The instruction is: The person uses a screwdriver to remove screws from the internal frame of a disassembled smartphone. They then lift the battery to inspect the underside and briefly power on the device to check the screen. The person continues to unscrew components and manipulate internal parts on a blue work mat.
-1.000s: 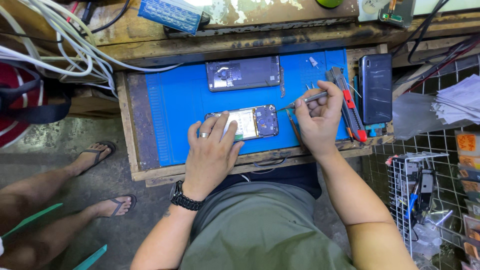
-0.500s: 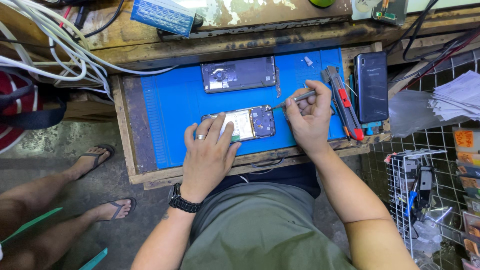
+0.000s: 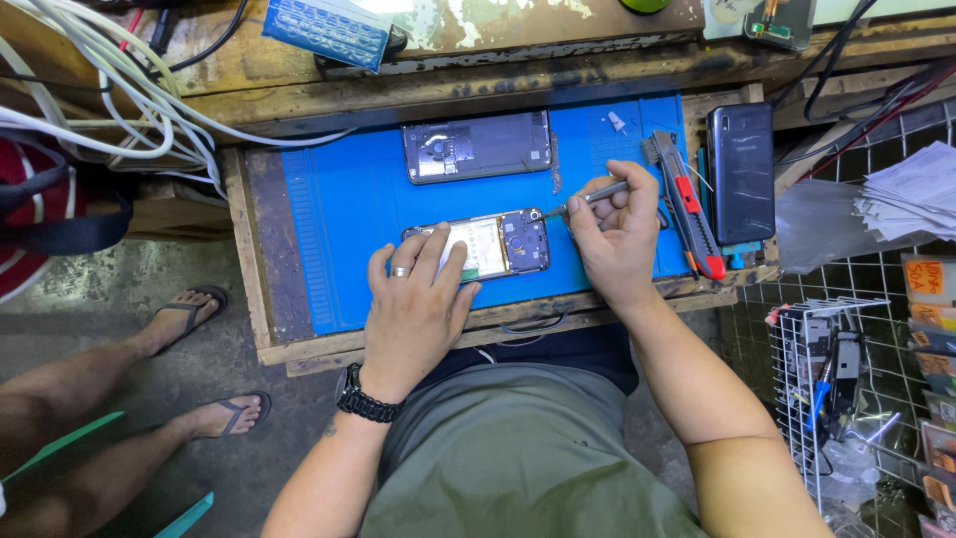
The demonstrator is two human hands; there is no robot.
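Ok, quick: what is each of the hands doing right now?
Left hand: fingers pressed on the opened phone, steadying it.
Right hand: closed around a thin metal tool.

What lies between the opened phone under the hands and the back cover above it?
Only bare blue mat separates the opened phone from the back cover, in the head view.

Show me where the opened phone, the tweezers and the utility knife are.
Opened phone (image 3: 498, 245), head view, on its exposed inside.
Tweezers (image 3: 588, 198), head view, on the metal shaft held by the right hand (image 3: 617, 239).
Utility knife (image 3: 685, 204), head view, on its red slider.
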